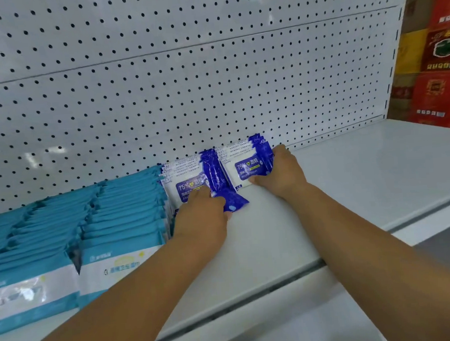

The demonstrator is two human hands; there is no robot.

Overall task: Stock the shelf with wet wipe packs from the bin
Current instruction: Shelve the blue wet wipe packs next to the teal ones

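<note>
The left hand (203,211) has its fingers bent down onto the front face of the left stack (185,177) of blue-and-white wipe packs. I cannot tell whether it only presses there or also pinches something. The right hand (280,173) grips the right stack (244,165), with the thumb laid across the front pack and the fingers wrapped round its right end.

Both stacks stand on edge at the rear of the shelf (352,177), just beside each other, and their far packs lean on the pegboard back panel (185,80). Each pack's long side runs left to right along the shelf, so the rows grow toward the person.

A loose pack (234,203) lies tilted out of line in front of the gap between the two stacks. One end touches the left hand at its thumb side, so the left hand is clearly the nearer. It probably needs turning square and standing up against the front of one row, while the right hand steadies its stack against tipping.

Rows of teal packs (121,220) fill the shelf to the left, touching the left stack. Open shelf lies to the right, with red boxes (438,80) beyond its end. The bin is out of view.
</note>
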